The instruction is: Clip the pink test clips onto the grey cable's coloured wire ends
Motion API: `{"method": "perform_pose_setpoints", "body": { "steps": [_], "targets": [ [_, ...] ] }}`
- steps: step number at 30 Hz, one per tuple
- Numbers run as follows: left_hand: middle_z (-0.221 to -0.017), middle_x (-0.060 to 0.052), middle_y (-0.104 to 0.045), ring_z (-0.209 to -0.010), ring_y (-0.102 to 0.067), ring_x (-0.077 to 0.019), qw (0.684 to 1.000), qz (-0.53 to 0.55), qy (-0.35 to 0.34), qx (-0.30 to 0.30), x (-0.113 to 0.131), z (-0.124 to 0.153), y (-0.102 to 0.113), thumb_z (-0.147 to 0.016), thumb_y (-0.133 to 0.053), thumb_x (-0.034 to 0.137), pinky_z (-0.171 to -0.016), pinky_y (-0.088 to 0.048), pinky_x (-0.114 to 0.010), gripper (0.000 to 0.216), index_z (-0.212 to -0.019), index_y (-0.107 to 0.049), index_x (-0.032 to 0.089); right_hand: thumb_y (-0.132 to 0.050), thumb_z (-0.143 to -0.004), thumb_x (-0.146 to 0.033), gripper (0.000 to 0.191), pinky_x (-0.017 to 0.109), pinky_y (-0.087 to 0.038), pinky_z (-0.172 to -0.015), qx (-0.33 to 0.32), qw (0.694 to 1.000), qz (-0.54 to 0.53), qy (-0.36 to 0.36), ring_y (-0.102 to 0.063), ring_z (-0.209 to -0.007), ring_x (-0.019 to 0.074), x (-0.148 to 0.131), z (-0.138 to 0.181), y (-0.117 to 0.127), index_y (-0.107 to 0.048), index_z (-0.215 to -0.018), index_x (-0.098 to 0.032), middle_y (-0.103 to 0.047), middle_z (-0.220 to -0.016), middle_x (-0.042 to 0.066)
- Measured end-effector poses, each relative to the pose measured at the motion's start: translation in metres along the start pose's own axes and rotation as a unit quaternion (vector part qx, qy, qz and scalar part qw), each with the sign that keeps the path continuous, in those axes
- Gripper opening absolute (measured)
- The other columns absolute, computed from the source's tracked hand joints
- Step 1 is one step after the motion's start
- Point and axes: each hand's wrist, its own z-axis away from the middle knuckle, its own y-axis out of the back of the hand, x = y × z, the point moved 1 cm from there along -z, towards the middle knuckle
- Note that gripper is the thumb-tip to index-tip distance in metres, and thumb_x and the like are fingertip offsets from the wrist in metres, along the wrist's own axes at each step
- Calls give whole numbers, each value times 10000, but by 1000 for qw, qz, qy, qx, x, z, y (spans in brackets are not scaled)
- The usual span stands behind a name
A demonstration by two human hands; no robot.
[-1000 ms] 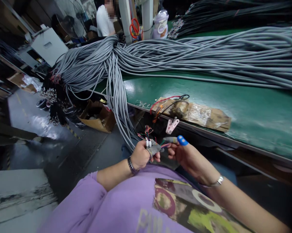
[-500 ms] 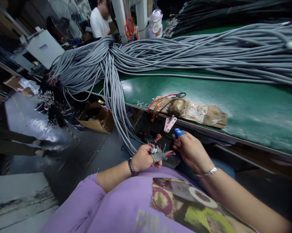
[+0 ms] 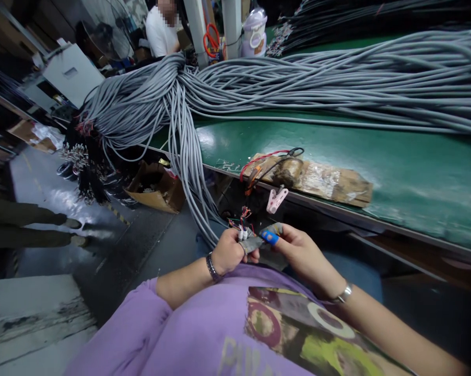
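My left hand (image 3: 228, 251) is closed around the ends of several grey cables (image 3: 204, 219), with grey tape on a finger. Thin coloured wires (image 3: 245, 213) and small white pieces (image 3: 242, 233) stick up beside its thumb. My right hand (image 3: 294, 245) meets it from the right, blue tape on the thumb and grey tape on a finger. Its thumb and fingertip are pinched together on the wire ends, which they mostly hide. Both hands are just in front of my purple shirt, below the bench edge.
A large bundle of grey cables (image 3: 298, 86) lies along the green bench (image 3: 415, 177) and droops over its left end. A wooden board (image 3: 349, 188) with a pink clip (image 3: 277, 200) sits at the front edge. An open cardboard box (image 3: 157, 190) stands below; a person (image 3: 161, 34) is behind.
My right hand has moved left and down to my left hand, and its fingertips have closed on the wire ends. My left hand stays nearly in place, the wires in it now pointing more upward.
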Motion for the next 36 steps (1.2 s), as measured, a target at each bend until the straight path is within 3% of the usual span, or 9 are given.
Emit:
{"method": "perform_pose_setpoints", "body": {
  "steps": [5,9,11,14,17,21,27,36],
  "targets": [
    [-526,-15,-593,-454,-569,-106,999,19,-26,26,-1,-1,-1,-699,-723,543,-393,-335,-187,440,-623,-571,137,-803,-650,-489,322,255,-400,-524,41,999,-33,-7,-471,-544,119,4,4,1,-657,-671,-202,-578,-588,-15],
    [-499,8,-567,-406,-534,-92,997,56,-14,43,7,-2,1,-655,-744,554,-368,-308,-184,449,-636,-555,147,-829,-624,-386,283,225,-435,-525,101,983,-151,-35,-431,-510,94,2,-2,14,-608,-608,-210,-472,-519,-55],
    [-480,15,-553,-380,-510,-86,997,75,-7,23,13,-3,3,-622,-759,562,-358,-303,-186,464,-623,-544,150,-851,-592,-391,291,227,-473,-545,107,972,-203,-46,-449,-518,95,-1,-9,22,-622,-620,-213,-495,-544,-49],
    [-456,15,-553,-352,-491,-91,994,98,17,-46,26,-5,6,-565,-795,543,-343,-302,-191,469,-633,-540,155,-833,-579,-563,397,255,-520,-580,61,965,-240,-83,-544,-589,124,-5,-23,28,-677,-691,-215,-630,-692,8],
    [-445,4,-563,-338,-490,-107,986,118,47,-111,38,-11,8,-508,-822,513,-324,-301,-196,478,-649,-536,157,-750,-600,-708,534,269,-528,-591,-18,967,-233,-99,-585,-630,142,-13,-37,24,-707,-784,-209,-678,-791,39],
    [-413,8,-544,-324,-461,-111,974,151,61,-160,45,-24,7,-471,-833,485,-316,-300,-201,482,-665,-528,166,-749,-658,-662,496,252,-492,-575,-61,975,-205,-59,-576,-620,137,-26,-46,14,-704,-797,-188,-673,-746,34],
    [-405,8,-532,-323,-439,-103,968,162,61,-182,44,-39,6,-507,-814,470,-323,-301,-200,448,-705,-567,153,-799,-613,-626,459,279,-469,-556,-19,971,-233,-41,-548,-569,147,-34,-46,6,-662,-672,-192,-623,-623,12],
    [-403,19,-529,-311,-429,-99,971,139,91,-170,46,-39,-1,-492,-822,458,-319,-299,-205,459,-721,-556,163,-770,-649,-621,449,285,-447,-528,31,982,-188,-1,-519,-550,143,-37,-46,3,-640,-638,-192,-613,-627,18]
  ]
}}
